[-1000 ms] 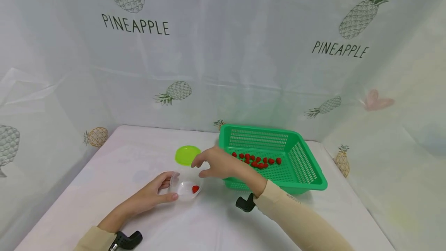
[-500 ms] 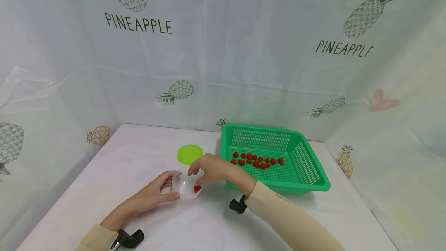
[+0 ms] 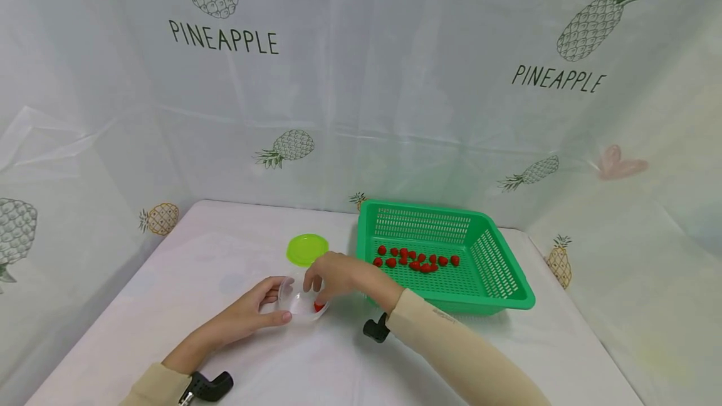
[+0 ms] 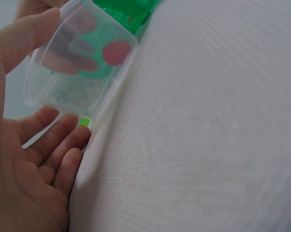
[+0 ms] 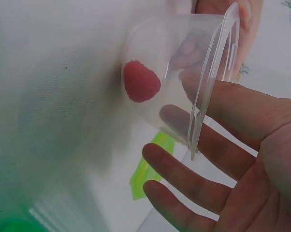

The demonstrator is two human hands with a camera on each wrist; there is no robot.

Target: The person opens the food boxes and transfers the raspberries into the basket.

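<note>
A clear plastic container (image 3: 294, 304) stands on the table, its open top tilted in the wrist views. My left hand (image 3: 248, 312) holds it from the left, thumb at the near side and fingers on the far side. Inside lies one red raspberry (image 5: 141, 81), low near the container's bottom. My right hand (image 3: 337, 274) reaches over the rim, with thumb and index finger inside, apart from each other and short of the raspberry in the right wrist view. Its other fingers (image 5: 184, 179) stay outside, nearly straight.
A green plastic basket (image 3: 496, 274) with several red raspberries (image 3: 425, 267) stands to the right, just beyond the right forearm. Behind the container lies a lime-green lid (image 3: 307, 249) on the white tablecloth (image 3: 237, 237). A pineapple-print sheet (image 3: 361, 93) hangs behind the table.
My right hand has lowered from above the container until its thumb and index finger are inside. My left hand keeps its hold, and the raspberry stays in the container.
</note>
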